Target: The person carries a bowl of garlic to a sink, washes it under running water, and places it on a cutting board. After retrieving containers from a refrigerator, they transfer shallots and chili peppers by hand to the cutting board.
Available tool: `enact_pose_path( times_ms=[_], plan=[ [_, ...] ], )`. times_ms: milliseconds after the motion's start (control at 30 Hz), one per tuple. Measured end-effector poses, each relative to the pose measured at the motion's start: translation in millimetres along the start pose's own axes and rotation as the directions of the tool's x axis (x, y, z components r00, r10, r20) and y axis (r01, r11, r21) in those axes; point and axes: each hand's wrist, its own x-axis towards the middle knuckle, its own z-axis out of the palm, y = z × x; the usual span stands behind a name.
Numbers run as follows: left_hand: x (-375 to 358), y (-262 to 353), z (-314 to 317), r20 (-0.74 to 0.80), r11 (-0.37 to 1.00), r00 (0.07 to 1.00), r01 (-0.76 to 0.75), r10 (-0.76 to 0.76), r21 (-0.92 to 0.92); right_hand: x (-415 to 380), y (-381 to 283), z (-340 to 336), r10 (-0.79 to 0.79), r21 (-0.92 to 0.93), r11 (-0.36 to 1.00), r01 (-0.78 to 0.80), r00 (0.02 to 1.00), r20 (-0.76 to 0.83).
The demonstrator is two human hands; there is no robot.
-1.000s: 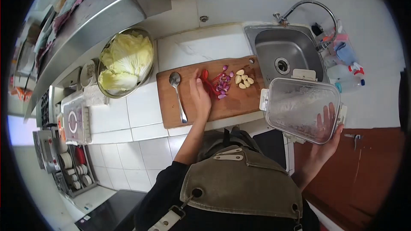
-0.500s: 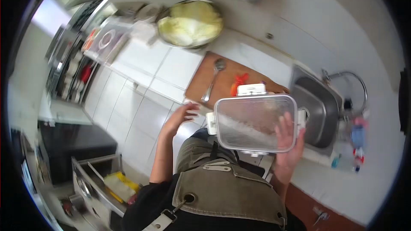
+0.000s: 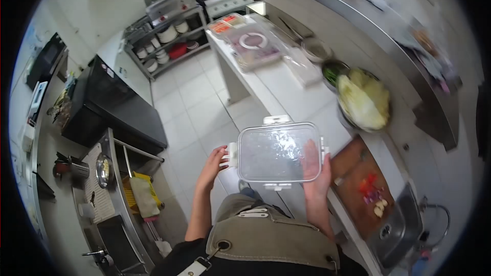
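Note:
A clear plastic container lid [image 3: 271, 161] with white clips on its sides is held level in front of my apron. My right hand [image 3: 317, 179] grips its right side, and its fingers show through the clear plastic from underneath. At the opposite side, the curled fingers of my left hand [image 3: 212, 166] meet the left clip [image 3: 232, 154]. On the counter to the right lies a brown cutting board [image 3: 343, 176] with a spoon, chopped red pieces [image 3: 367, 181], purple pieces and pale garlic-like cloves [image 3: 380, 207].
A bowl of cabbage leaves [image 3: 365, 105] stands on the white counter [image 3: 271, 84] beside a bowl of greens [image 3: 335, 70]. A sink [image 3: 396, 230] is at lower right. Left are a black fridge [image 3: 115, 105] and a steel sink unit with a pan [image 3: 104, 169]; a stove [image 3: 225, 0] stands behind.
My view has swung left, bringing the fridge, stove and left-hand sink unit into sight. My left hand has come from apart to the lid's left clip. My right hand keeps its hold.

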Motion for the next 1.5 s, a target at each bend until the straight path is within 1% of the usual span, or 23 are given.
enact_pose_path(
  times_ms=[100, 200, 267, 367, 433, 467, 533, 600, 667, 733, 800, 867, 933, 1000, 1067, 1100, 1167, 1200, 1267, 1333, 1400, 1467, 1500],
  plan=[
    [26, 17, -50, -0.03, 0.998, 0.999, -0.036, 0.035, -0.05, 41, 34, 47, -0.161, -0.185, 0.965, 0.184, 0.978, 0.133],
    [57, 50, -88, 0.217, 0.972, 0.976, 0.053, -0.002, -0.227, 76, 70, 90, -0.209, -0.37, 0.873, 0.317, 0.93, 0.303],
    [88, 68, -101, 0.394, 0.898, 0.919, 0.171, 0.003, -0.405, 94, 88, 106, -0.18, -0.6, 0.702, 0.384, 0.911, 0.372],
    [139, 94, -113, 0.493, 0.811, 0.87, 0.293, -0.007, -0.506, 109, 88, 149, -0.156, -0.711, 0.533, 0.459, 0.879, 0.45],
    [188, 93, -130, 0.579, 0.777, 0.813, 0.33, 0.055, -0.536, 127, 83, 182, -0.074, -0.5, 0.578, 0.645, 0.652, 0.755],
    [208, 94, -143, 0.63, 0.735, 0.766, 0.352, 0.129, -0.579, 144, 90, 191, -0.066, -0.491, 0.586, 0.644, 0.642, 0.763],
    [228, 119, -137, 0.458, 0.705, 0.88, 0.247, 0.123, -0.664, 177, 105, 207, -0.103, -0.209, 0.448, 0.869, 0.282, 0.954],
    [266, 151, -139, 0.549, 0.69, 0.834, 0.363, 0.059, -0.626, 204, 110, 221, -0.002, -0.217, 0.461, 0.86, 0.246, 0.969],
    [316, 189, -144, 0.563, 0.677, 0.823, 0.371, 0.078, -0.636, 236, 112, 239, 0.235, -0.146, 0.171, 0.974, 0.104, 0.966],
    [363, 216, -156, 0.583, 0.662, 0.806, 0.382, 0.102, -0.645, 269, 123, 247, 0.296, -0.167, 0.155, 0.974, 0.115, 0.948],
    [417, 247, -171, 0.605, 0.744, 0.721, 0.19, 0.337, -0.641, 308, 122, 266, 0.287, -0.204, -0.02, 0.979, 0.201, 0.937],
    [447, 282, -177, 0.525, 0.745, 0.798, 0.152, 0.295, -0.649, 349, 127, 273, 0.301, -0.195, -0.074, 0.978, 0.208, 0.931],
    [491, 302, -184, 0.479, 0.826, 0.837, 0.06, 0.263, -0.56, 386, 132, 278, 0.129, -0.428, 0.028, 0.903, 0.421, 0.898],
    [530, 316, -177, 0.414, 0.869, 0.841, -0.124, 0.348, -0.478, 427, 140, 282, 0.046, -0.436, 0.08, 0.897, 0.433, 0.9],
    [579, 313, -175, 0.374, 0.881, 0.859, -0.167, 0.351, -0.443, 469, 160, 276, -0.219, -0.548, 0.498, 0.672, 0.708, 0.671],
    [583, 325, -169, 0.435, 0.914, 0.846, -0.136, 0.308, -0.382, 492, 168, 271, -0.226, -0.558, 0.499, 0.664, 0.721, 0.655],
    [626, 319, -163, 0.498, 0.939, 0.824, -0.107, 0.268, -0.328, 535, 174, 265, -0.022, -0.757, 0.602, 0.254, 0.953, 0.303],
    [646, 321, -158, 0.543, 0.954, 0.803, -0.1, 0.245, -0.284, 548, 172, 266, -0.044, -0.755, 0.606, 0.25, 0.958, 0.282],
    [673, 332, -146, 0.619, 0.956, 0.757, -0.025, 0.21, -0.293, 568, 169, 269, 0.239, -0.757, 0.653, 0.017, 0.944, 0.227],
    [705, 347, -136, 0.693, 0.991, 0.713, -0.012, 0.103, -0.134, 586, 179, 274, 0.086, -0.7, 0.706, 0.105, 0.969, 0.232],
    [739, 356, -123, 0.697, 0.998, 0.715, -0.03, 0.057, -0.051, 606, 187, 275, 0.047, -0.882, 0.46, 0.099, 0.99, 0.136],
    [773, 362, -105, 0.654, 0.993, 0.756, -0.094, 0.026, 0.069, 627, 207, 262, -0.143, -0.887, 0.429, 0.171, 0.982, 0.121],
    [794, 355, -96, 0.626, 0.988, 0.776, -0.139, 0.072, 0.059, 633, 210, 263, -0.242, -0.942, 0.276, 0.19, 0.962, 0.123]
  ],
)
